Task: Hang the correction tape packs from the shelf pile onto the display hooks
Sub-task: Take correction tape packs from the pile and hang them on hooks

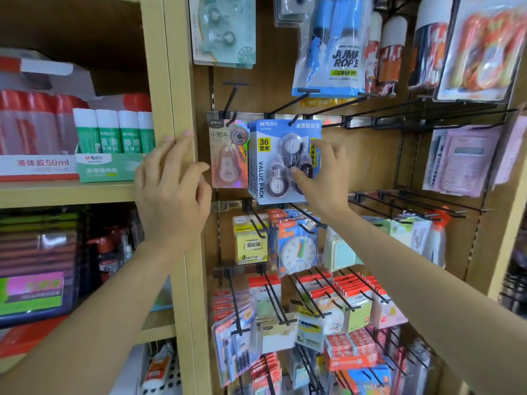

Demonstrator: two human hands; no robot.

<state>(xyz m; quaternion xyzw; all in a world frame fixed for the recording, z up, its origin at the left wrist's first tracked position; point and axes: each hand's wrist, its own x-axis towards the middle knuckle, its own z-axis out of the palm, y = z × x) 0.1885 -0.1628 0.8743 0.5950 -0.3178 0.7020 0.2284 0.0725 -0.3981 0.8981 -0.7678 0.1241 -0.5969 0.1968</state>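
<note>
Wooden shelf (65, 192) left of frame, hook panel (370, 166) centre and right.
On the shelf board we see a liquid glue carton (37, 166) with a green glue stick box (108, 166) just beside it, against the upright post (182, 81). On the panel's black wire hooks (413, 203), at centre: blue correction tape packs (265, 172) stacked on one hook, with a pink correction tape pack (225, 158) on the next hook left, edges touching. Jump rope pack (336, 52) hangs above, sticky notes (252, 246) and clock pack (296, 252) below, calculators (462, 158) at right.
</note>
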